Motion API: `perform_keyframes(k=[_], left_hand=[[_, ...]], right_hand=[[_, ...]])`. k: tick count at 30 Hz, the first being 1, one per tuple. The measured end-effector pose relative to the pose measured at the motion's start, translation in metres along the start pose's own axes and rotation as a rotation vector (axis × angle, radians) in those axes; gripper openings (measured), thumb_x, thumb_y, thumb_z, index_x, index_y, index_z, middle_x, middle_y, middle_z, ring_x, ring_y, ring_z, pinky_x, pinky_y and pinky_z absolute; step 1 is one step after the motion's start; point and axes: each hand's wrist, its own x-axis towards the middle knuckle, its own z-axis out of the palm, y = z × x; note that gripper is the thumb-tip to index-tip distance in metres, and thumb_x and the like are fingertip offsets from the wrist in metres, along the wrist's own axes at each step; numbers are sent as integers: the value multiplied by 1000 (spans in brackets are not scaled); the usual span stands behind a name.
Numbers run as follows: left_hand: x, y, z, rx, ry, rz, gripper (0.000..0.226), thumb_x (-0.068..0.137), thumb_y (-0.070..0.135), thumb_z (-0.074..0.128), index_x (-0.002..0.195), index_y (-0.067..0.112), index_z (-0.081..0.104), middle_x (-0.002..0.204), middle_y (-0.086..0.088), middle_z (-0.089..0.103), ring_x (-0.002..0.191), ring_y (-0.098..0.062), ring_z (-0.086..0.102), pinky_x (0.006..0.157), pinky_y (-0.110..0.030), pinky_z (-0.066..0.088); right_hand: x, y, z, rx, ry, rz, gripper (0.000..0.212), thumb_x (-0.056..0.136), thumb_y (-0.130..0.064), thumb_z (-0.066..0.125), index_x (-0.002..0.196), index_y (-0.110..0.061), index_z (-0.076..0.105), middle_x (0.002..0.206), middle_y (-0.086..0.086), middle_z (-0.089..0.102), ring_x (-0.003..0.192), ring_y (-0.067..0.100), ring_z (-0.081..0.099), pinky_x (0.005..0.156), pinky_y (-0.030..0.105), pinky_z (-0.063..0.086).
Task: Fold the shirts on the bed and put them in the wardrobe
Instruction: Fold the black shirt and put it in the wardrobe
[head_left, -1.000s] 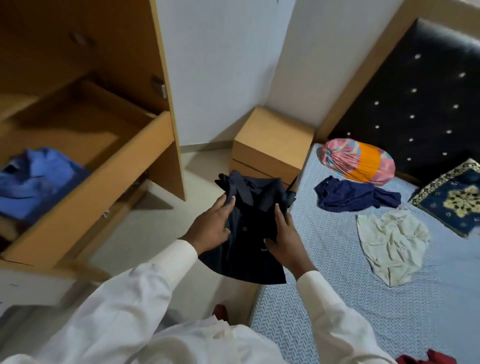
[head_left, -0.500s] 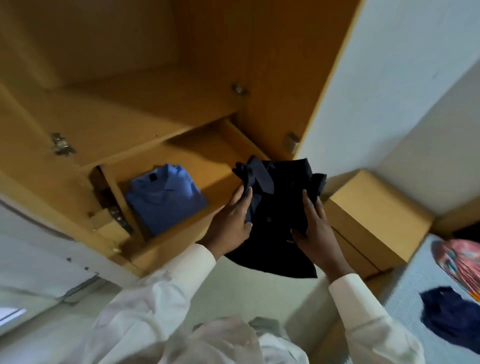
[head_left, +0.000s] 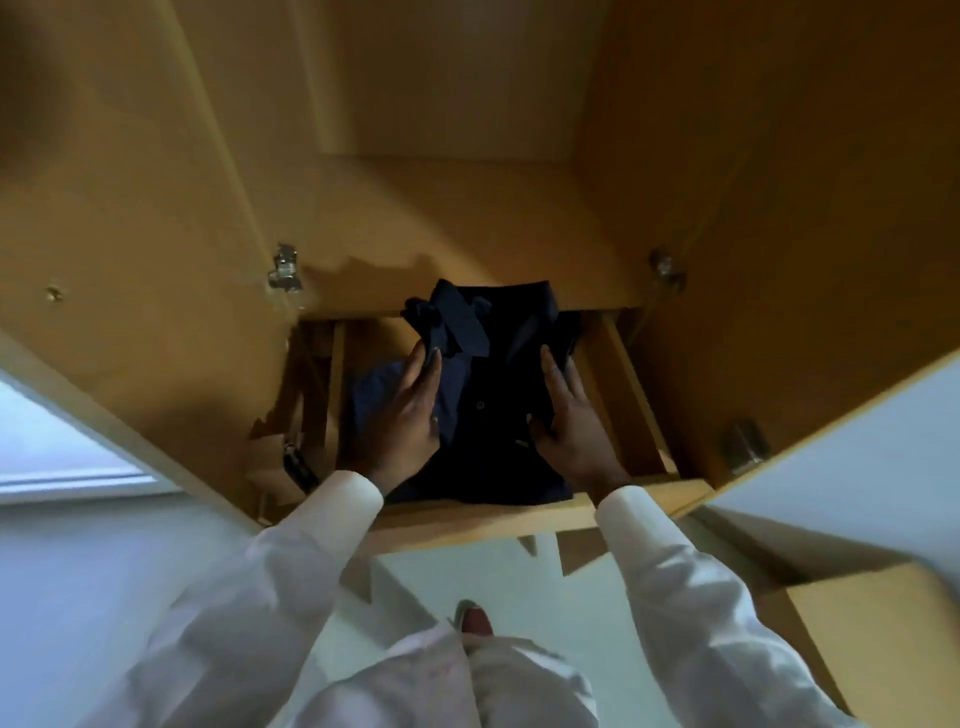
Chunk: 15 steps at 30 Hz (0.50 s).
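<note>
Over the open drawer (head_left: 493, 519) of the wardrobe (head_left: 467, 156), the folded navy shirt (head_left: 493, 405) is held between both hands. Half a second earlier it was carried in the air in front of the drawer, to the right of the blue shirt (head_left: 371, 395). It now sits above the drawer interior and covers most of that blue shirt, which shows only at the drawer's left side. The bed has left the view.

Orientation: the shirt's long axis runs from the drawer's front edge to its rear edge. The collar points to the rear, and the hem lies at the front edge. The button placket faces up. Whether the shirt already rests on the blue shirt cannot be told.

The left hand (head_left: 410, 415) holds the shirt's left side, fingers extended along the fabric and thumb on the front panel. The right hand (head_left: 571, 421) grips the right side, thumb pressed on the front panel. Both sleeves are white.

A wooden bedside cabinet (head_left: 872, 623) stands at lower right.
</note>
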Motion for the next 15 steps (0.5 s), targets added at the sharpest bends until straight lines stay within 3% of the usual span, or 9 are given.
perform_keyframes(k=[2, 4, 7, 10, 13, 15], left_hand=[[8, -19, 5, 19, 21, -84, 79, 94, 4, 57, 158, 14, 12, 166, -5, 3, 148, -31, 22, 106, -47, 42], [12, -38, 9, 6, -15, -172, 76, 96, 1, 54, 158, 11, 12, 165, -8, 1, 152, -31, 8, 114, -49, 33], [20, -68, 15, 48, -88, -260, 74, 100, 8, 53, 157, 10, 5, 165, -10, -5, 152, -28, -1, 118, -42, 25], [24, -88, 21, 126, -78, -398, 76, 98, 16, 56, 157, 14, 10, 165, -12, 6, 151, -32, 14, 118, -44, 27], [26, -85, 28, 177, -102, -504, 68, 99, 12, 53, 157, 15, 18, 163, -15, 14, 143, -36, 33, 112, -43, 32], [26, -78, 40, 231, -148, -534, 60, 105, 37, 44, 157, 26, 19, 160, -8, 25, 136, -36, 41, 103, -44, 38]], right_hand=[[30, 11, 16, 10, -74, -57, 92, 90, -20, 59, 160, -33, 1, 168, 8, 2, 143, 37, 36, 100, 42, 51], [56, 16, 35, 14, -166, -108, 97, 87, -17, 65, 160, -28, 3, 168, 7, 0, 147, 34, 31, 98, 36, 50], [86, 23, 62, 114, -295, -107, 100, 85, -7, 70, 161, -22, 6, 168, 4, -4, 153, 25, 14, 106, 28, 39], [107, 29, 87, 255, -391, 9, 95, 87, -11, 70, 160, -27, 12, 166, -1, 13, 151, 20, 21, 117, 36, 33], [112, 32, 101, 465, -490, 180, 97, 88, -2, 70, 160, -30, 11, 145, -13, 33, 135, 14, 40, 111, 50, 44], [103, 44, 110, 495, -578, 294, 99, 89, -5, 71, 159, -32, 7, 138, -8, 43, 124, 20, 51, 104, 47, 49]])
